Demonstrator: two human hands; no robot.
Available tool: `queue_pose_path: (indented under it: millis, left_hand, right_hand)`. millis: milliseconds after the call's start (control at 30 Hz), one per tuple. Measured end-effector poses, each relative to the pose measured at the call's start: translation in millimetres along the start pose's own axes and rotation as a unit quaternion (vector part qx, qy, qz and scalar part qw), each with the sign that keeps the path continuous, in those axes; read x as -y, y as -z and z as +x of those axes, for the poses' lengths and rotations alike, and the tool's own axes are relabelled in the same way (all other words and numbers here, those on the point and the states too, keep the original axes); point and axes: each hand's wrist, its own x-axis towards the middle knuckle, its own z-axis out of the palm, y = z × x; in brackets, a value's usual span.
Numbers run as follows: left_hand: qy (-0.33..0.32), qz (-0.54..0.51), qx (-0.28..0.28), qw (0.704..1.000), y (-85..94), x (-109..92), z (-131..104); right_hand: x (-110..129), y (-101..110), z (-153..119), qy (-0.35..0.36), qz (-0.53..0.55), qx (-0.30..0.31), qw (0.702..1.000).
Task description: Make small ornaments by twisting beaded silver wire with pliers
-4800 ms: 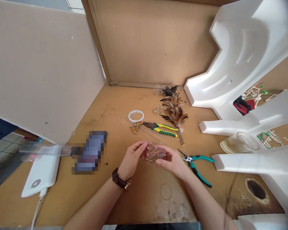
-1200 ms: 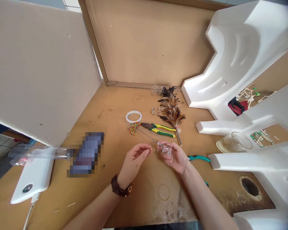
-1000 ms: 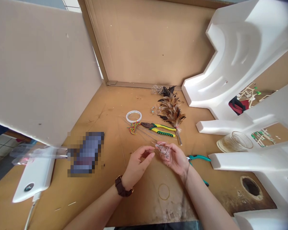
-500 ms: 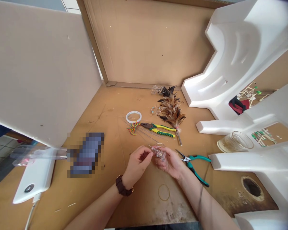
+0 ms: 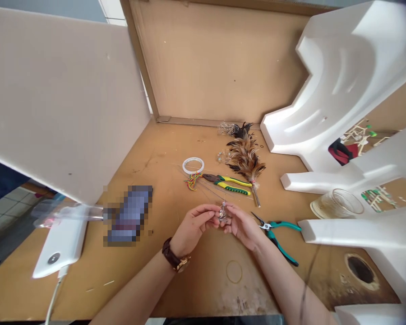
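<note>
A small tangle of bent silvery wire with clear, bead-like bits (image 5: 224,214) is held between both hands, just above the tan surface (image 5: 162,180). Its left side is pinched by the left hand (image 5: 191,229) in a narrow grip, thumb against fingers; a dark brown strapped watch (image 5: 170,256) is worn on that wrist. Its right side is held by the right hand (image 5: 246,229), whose grip is loosely curled about it. Just beside the right hand, long-nosed pliers with teal handles (image 5: 284,224) are laid with their handles spread. Beyond the hands, pliers with yellow-and-green handles (image 5: 235,188) are placed near red, yellow and green cords (image 5: 192,182) and a white ring (image 5: 184,165). Farther right, a brown-and-black feather duster (image 5: 243,153) is laid. Between the forearms, a thin yellowish circular band (image 5: 227,271) is left flat on the surface
</note>
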Motion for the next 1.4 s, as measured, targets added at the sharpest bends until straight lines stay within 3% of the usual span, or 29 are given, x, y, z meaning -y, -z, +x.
queue_pose_path:
  millis: [67, 133, 233, 300, 400, 467, 567, 700, 833, 933, 1033, 1100, 1200, 1333, 1400]
  left_hand:
    - [-0.009, 0.040, 0.004, 0.999, -1.5, 0.2, -1.5]
    - [-0.059, 0.122, -0.007, 0.991, -3.8, 1.0, -3.3]
    - [-0.165, 0.258, -0.040, 0.951, -7.3, 1.0, -7.1]
    - [-0.193, 0.311, -0.041, 0.930, -8.0, -0.7, -9.2]
    - [-0.137, 0.300, -0.019, 0.944, -5.7, -4.6, -9.0]
    - [-0.077, 0.245, -0.030, 0.966, -2.8, -6.4, -6.6]
    - [-0.027, 0.156, -0.076, 0.985, 0.9, -6.4, -2.0]
    - [-0.011, 0.074, -0.115, 0.991, 2.5, -2.9, 0.6]
    - [-0.004, 0.004, -0.106, 0.994, 2.2, 0.3, -0.2]
    - [0.006, -0.025, -0.100, 0.995, 0.9, 2.0, -0.5]
    - [0.006, -0.036, -0.096, 0.995, -0.6, 3.7, 1.0]
    - [0.014, -0.021, -0.095, 0.995, -0.6, 3.7, 2.4]
    - [-0.004, 0.060, -0.095, 0.994, 1.0, -0.4, 2.6]
    - [-0.111, 0.227, -0.097, 0.963, 3.3, -10.6, -0.3]
    - [-0.124, 0.253, -0.087, 0.956, 3.5, -13.6, -1.3]
  right_hand:
    - [-0.5, 1.0, 0.9, 0.010, -0.026, -0.016, 0.999]
    - [-1.1, 2.2, 1.9, 0.021, -0.067, -0.045, 0.997]
    - [-2.1, 2.4, 1.6, 0.026, -0.130, -0.059, 0.989]
    - [-2.9, 1.5, 0.4, 0.020, -0.165, -0.035, 0.985]
    - [-4.4, 0.6, -0.7, 0.011, -0.233, -0.014, 0.972]
    - [-4.7, 1.8, -0.3, 0.018, -0.287, -0.043, 0.957]
    - [-3.0, 5.2, -1.0, 0.100, -0.374, -0.135, 0.912]
    - [2.2, 2.1, -8.9, 0.250, -0.483, -0.232, 0.807]
    - [2.0, -11.2, -16.6, 0.365, -0.547, -0.196, 0.728]
    - [-2.7, -16.4, -17.2, 0.390, -0.575, -0.145, 0.705]
    - [-5.6, -13.1, -14.6, 0.383, -0.585, -0.139, 0.701]
    - [-4.5, -8.9, -13.2, 0.372, -0.578, -0.132, 0.715]
    - [0.3, -4.1, -13.9, 0.335, -0.553, -0.125, 0.752]
    - [6.5, -0.1, -14.3, 0.270, -0.499, -0.136, 0.812]
    - [8.4, 1.4, -12.9, 0.258, -0.456, -0.132, 0.841]
